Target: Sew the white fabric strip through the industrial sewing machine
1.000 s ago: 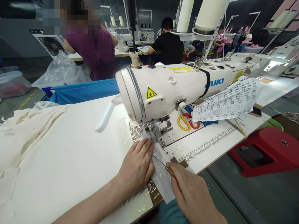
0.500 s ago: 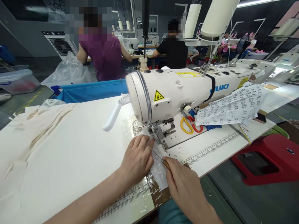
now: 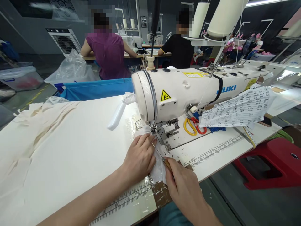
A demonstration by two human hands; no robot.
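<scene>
My right hand (image 3: pixel 184 183) is closed around the wooden handle of an awl (image 3: pixel 167 164). Its thin metal shaft points up and left, the tip near the fingers of my left hand (image 3: pixel 141 155). Those fingers are bent together and press on a strip of thin white fabric (image 3: pixel 158 171), just in front of the presser foot; their tips are partly hidden. The fabric runs from under the needle area of a white sewing machine (image 3: pixel 174 94) toward the table's front edge, passing between my hands.
Yellow- and red-handled scissors (image 3: pixel 190 127) lie behind the needle area, beside a handwritten paper sheet (image 3: pixel 237 108). Cream fabric pieces (image 3: pixel 44 121) are heaped on the left of the white table (image 3: pixel 77 150). A red stool (image 3: pixel 275 160) stands at the right. Two people sit ahead, backs turned.
The white fabric has fed a little toward the needle, its near end now farther from the table edge. Both hands keep their hold. The camera view has shifted slightly.
</scene>
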